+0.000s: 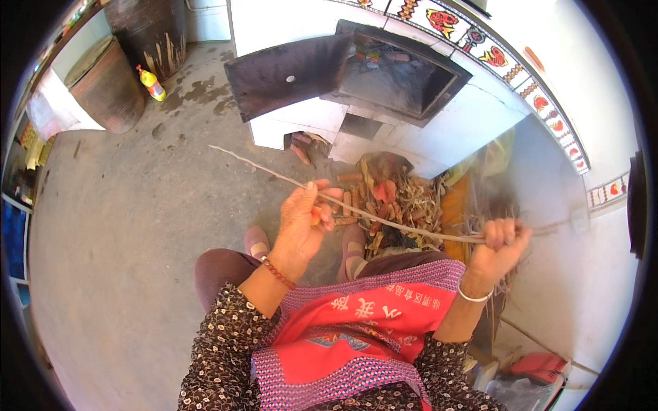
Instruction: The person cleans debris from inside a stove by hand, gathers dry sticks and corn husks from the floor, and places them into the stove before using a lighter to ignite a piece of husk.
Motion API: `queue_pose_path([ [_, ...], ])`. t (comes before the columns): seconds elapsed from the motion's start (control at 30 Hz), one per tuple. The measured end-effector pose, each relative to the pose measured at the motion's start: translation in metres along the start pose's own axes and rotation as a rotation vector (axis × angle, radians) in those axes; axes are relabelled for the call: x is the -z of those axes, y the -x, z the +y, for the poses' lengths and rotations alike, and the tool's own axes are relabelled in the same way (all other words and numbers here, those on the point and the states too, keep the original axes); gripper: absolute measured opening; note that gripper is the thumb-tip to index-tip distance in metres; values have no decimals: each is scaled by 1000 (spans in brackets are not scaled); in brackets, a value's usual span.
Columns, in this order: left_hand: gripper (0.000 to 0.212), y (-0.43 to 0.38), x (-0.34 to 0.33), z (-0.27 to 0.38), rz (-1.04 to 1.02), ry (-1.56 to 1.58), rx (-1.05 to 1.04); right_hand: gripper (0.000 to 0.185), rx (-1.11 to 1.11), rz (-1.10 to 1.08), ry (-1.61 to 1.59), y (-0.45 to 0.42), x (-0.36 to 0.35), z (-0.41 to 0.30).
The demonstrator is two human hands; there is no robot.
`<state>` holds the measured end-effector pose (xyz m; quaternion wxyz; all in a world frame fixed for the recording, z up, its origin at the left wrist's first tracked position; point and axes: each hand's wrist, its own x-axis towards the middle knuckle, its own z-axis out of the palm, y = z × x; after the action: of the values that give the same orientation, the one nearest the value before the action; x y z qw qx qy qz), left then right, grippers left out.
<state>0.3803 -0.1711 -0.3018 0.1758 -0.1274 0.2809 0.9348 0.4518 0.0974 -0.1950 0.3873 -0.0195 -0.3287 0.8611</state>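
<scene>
A long, thin dry stick [380, 220] stretches across the view in front of me. My right hand [496, 244] is closed around its thicker end. Nearer the thin end, my left hand [308, 213] holds it between thumb and fingers, with a small orange object [315, 216] also in that hand; I cannot tell what it is. Beyond the hands, the stove's dark metal door [288, 77] stands open beside the firebox [390, 77], where ash and bits of colourful waste lie.
Corncobs [349, 200] and dry husks [416, 203] lie on the floor below the stove. Brushwood [493, 200] leans at the right. A yellow bottle [152, 85] stands by large brown vats [108, 87]. A red and white appliance [540, 367] sits at the lower right.
</scene>
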Motion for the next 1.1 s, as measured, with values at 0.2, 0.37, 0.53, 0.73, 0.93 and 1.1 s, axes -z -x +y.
queue_pose_path([
  [0.2,21,13,14,3,-6,-354,-11,28,-263,106,293,22,7,13],
  [0.37,22,25,32,-10,-67,-620,106,23,-503,90,425,28,24,26],
  [0.53,25,39,23,-40,-334,-841,253,17,-898,-36,639,78,13,83],
  [0.73,28,32,16,-36,-362,-923,294,13,-964,-106,613,81,23,126],
  [0.93,33,13,28,-44,-480,-1386,-127,16,-883,-219,686,108,36,138],
  [1.1,29,12,14,-26,-613,-1883,-164,30,-1069,-179,604,121,14,112],
])
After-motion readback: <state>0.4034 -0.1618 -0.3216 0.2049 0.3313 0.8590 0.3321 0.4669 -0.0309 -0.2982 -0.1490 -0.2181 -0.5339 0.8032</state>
